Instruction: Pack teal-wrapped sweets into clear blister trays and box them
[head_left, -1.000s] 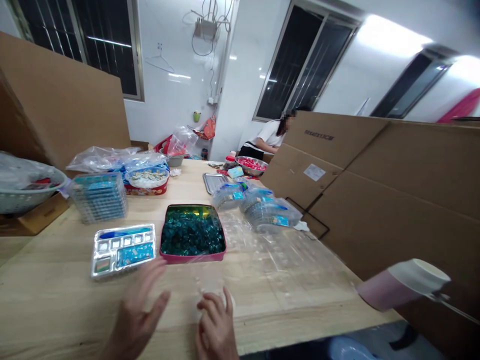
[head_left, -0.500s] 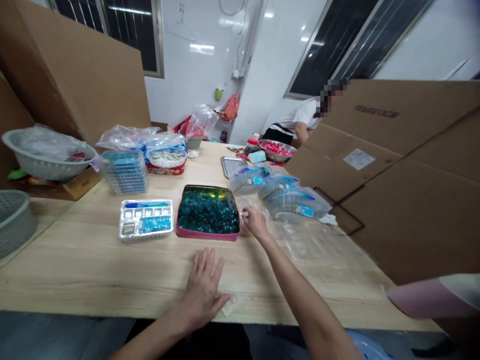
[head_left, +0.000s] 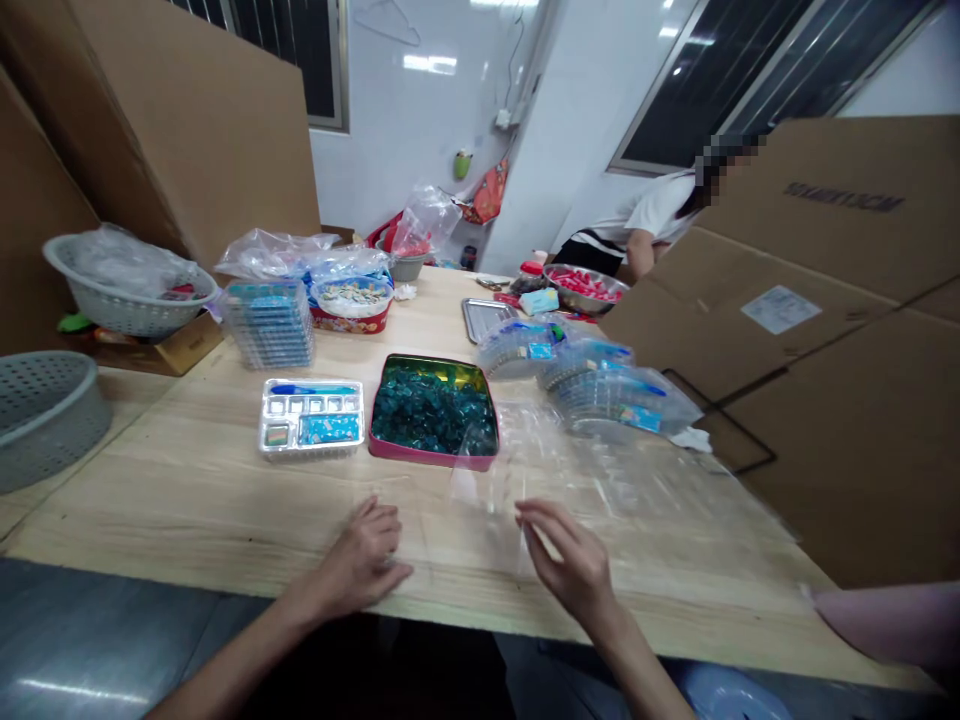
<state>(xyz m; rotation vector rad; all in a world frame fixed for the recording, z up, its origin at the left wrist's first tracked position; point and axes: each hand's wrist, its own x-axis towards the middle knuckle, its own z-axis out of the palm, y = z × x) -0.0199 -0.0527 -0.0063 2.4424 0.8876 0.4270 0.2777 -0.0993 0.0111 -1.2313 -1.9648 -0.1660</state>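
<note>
Bright, even ceiling light, glare on the glossy white wall (head_left: 420, 170), wide-angle bending toward the frame edges

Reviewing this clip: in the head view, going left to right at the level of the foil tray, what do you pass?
grey perforated basket → divided foil tray → red-rimmed tin of teal-wrapped pieces → clear bags of blue-labelled packs → cardboard sheets

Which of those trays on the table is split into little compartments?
The foil tray, just left of the pink-rimmed tin. The tin holds one heap of teal pieces, and the steel tray farther back looks plain.
</note>
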